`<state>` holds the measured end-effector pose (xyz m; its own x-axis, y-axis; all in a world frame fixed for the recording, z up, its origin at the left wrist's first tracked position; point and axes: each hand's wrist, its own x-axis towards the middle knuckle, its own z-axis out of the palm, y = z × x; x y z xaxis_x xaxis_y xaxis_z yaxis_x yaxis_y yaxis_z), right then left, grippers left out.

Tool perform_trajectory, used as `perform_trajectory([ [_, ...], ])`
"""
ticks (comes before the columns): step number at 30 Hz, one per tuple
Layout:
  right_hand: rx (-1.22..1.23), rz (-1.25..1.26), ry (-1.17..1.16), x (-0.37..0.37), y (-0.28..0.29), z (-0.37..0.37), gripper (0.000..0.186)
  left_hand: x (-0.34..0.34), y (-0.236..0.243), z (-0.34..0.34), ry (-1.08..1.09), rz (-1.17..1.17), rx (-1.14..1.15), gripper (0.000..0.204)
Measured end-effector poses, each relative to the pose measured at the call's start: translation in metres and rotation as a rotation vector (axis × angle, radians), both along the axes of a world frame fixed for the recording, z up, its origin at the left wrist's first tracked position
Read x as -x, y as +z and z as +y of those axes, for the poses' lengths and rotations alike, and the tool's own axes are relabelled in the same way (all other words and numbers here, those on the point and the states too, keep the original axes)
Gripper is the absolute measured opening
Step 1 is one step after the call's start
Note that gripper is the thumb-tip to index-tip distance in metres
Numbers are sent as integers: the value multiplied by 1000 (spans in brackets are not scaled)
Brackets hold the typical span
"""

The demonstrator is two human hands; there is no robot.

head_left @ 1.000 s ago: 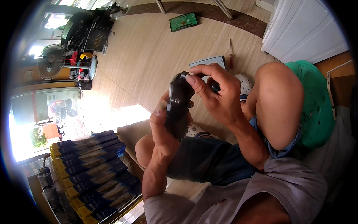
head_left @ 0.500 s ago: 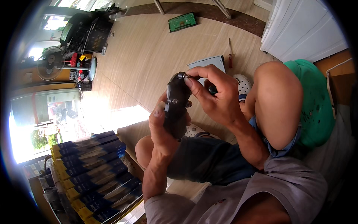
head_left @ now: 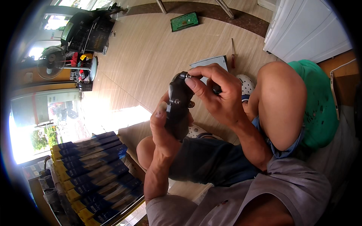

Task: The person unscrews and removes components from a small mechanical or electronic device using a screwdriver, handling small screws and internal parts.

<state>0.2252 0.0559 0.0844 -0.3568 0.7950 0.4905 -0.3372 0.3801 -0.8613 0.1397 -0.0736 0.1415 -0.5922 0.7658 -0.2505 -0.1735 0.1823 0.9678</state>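
Observation:
My left hand (head_left: 163, 130) is closed around a dark, curved housing (head_left: 176, 119), with its thumb along the near left side. Small metal screw-like pieces show on the housing, and a brass-coloured stub (head_left: 191, 104) juts from its right side. At the top end, the thumb and forefinger of my right hand (head_left: 222, 92) pinch a small silver metal piece (head_left: 188, 76), apparently a screw, against the housing. A black rounded end (head_left: 217, 89), possibly of a tool handle, peeks out from the curled fingers of the same hand; the rest of it is hidden.
On the tiled floor lie a red-handled screwdriver (head_left: 233, 60), a flat grey panel (head_left: 212, 62) and a green circuit board (head_left: 184, 22). A rack of blue-and-yellow boxes (head_left: 94, 173) stands at left, a fan (head_left: 51, 64) beyond it. A green stool (head_left: 318, 109) is at right.
My right fingertips have shifted slightly at the small metal piece, and the black rounded end is turned a little. The housing stays almost still in my left hand.

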Motion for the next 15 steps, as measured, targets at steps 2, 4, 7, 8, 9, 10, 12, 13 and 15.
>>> perform_trajectory([
  [2, 34, -42, -17, -1, 2, 0, 17, 1, -2, 0, -11, -8, -8, 78],
  [4, 54, -83, -12, -1, 4, -1, 18, 2, -2, -2, -18, -7, -7, 77],
  [7, 77, -121, 16, -3, 6, -2, 17, 1, -2, -2, -13, -7, -2, 77],
  [8, 99, -115, 22, -2, 6, -3, 16, 1, -1, -2, -8, -8, 1, 76],
  [9, 121, -110, 27, -2, 5, -4, 16, 1, 0, -2, -17, -25, 4, 79],
  [10, 115, -109, 21, -2, 5, -4, 16, 1, 1, -1, -25, -42, 8, 83],
  [12, 105, -105, 9, -2, 5, -4, 15, 1, 3, -1, -35, -61, 11, 88],
  [13, 81, -101, 5, -2, 5, -3, 14, 1, 3, 0, -37, -62, 10, 88],
  [15, 32, -91, -3, -2, 6, -2, 13, 2, 3, 0, -37, -61, 11, 88],
])
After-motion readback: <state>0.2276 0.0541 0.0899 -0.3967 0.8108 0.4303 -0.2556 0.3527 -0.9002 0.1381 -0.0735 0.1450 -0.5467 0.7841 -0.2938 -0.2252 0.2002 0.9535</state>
